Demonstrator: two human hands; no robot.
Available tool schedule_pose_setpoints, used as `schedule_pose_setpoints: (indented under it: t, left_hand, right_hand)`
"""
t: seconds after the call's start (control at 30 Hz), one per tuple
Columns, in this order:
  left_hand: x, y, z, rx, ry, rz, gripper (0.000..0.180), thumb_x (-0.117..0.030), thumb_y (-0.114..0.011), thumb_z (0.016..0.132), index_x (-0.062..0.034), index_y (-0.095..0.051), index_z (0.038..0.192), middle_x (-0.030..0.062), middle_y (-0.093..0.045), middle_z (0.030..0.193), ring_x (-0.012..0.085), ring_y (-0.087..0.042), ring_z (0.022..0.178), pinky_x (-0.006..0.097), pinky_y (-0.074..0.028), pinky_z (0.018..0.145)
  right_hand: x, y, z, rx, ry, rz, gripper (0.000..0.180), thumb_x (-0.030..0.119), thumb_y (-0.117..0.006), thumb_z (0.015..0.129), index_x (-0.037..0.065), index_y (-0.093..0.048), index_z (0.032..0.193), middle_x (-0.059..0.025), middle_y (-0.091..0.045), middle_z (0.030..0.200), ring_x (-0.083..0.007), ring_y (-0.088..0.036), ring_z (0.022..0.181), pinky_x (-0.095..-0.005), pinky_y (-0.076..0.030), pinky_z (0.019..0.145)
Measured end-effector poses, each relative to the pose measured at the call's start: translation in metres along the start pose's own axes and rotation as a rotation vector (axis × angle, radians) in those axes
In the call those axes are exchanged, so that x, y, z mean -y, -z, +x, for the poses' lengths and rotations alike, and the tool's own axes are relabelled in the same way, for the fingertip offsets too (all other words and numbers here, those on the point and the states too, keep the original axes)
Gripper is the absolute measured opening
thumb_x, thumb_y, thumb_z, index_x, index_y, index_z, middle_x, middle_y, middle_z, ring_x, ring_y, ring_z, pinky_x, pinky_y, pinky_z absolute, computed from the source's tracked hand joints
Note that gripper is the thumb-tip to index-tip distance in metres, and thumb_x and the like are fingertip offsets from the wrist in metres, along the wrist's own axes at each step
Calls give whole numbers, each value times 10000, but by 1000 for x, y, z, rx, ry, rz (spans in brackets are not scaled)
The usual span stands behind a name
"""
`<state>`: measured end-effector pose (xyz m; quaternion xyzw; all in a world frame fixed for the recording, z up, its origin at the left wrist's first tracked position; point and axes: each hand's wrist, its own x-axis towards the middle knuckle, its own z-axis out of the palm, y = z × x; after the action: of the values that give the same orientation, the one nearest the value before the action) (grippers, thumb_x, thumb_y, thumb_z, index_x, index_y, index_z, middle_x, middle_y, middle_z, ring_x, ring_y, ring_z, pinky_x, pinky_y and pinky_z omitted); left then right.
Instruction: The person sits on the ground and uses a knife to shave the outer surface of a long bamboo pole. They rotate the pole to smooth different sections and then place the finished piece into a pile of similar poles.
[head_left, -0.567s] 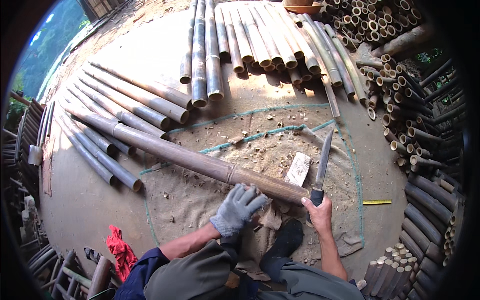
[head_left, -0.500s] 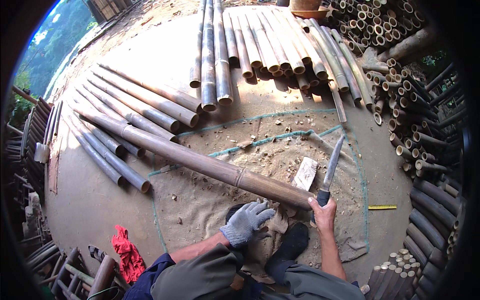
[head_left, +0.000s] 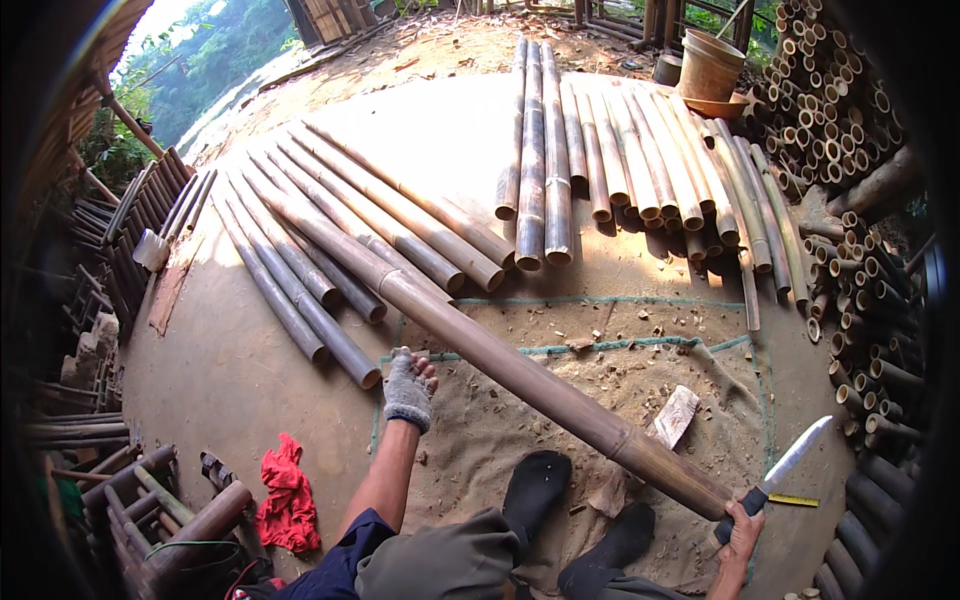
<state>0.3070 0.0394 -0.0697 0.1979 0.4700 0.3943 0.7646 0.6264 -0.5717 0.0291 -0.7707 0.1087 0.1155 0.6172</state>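
A long brown bamboo pole [head_left: 520, 365] slants from the far-left poles to my lower right. My right hand [head_left: 742, 528] is closed round the black handle of a large knife [head_left: 800, 452], beside the pole's near end. The blade points up and right, off the pole. My left hand [head_left: 410, 388], in a grey glove with bare fingertips, is raised left of the pole. Its fingers are loosely bent and apart, with nothing in them. My dark-socked feet stand on a brown cloth [head_left: 470, 440] with green edging, strewn with chips.
Cut bamboo poles [head_left: 400, 240] lie fanned at the left, and more [head_left: 640, 160] at the back. Stacked bamboo [head_left: 830, 110] lines the right side. A pale wood block [head_left: 676, 416] and yellow strip [head_left: 795, 500] lie near the knife. A red cloth [head_left: 287, 495] lies lower left.
My left hand has moved forward and left, away from my feet. My right hand has gone right with the knife, whose blade tilts further right. The pole's near end sits further right; the view has shifted.
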Motion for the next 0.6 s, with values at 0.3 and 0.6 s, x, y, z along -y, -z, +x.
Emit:
schedule_pose_setpoints:
  t: [0.3,0.6]
  left_hand:
    - [-11,-70,7,130,146,-97,993,-729,-755,952,-50,-442,1608,135,-614,1487,378,-609,1358,611,-498,1185]
    - [-126,-174,3,286,-190,-146,564,-506,-897,923,-213,-693,1359,33,-733,1256,280,-700,1145,547,-605,1021]
  right_hand:
    - [-90,248,15,-452,-221,-99,566,309,-911,925,136,-658,1401,-173,-722,1162,-327,-716,883,-435,-618,613]
    - [-89,209,-6,-303,-120,-14,426,219,-870,901,95,-640,1238,-56,-644,1068,-204,-628,876,-377,-538,730]
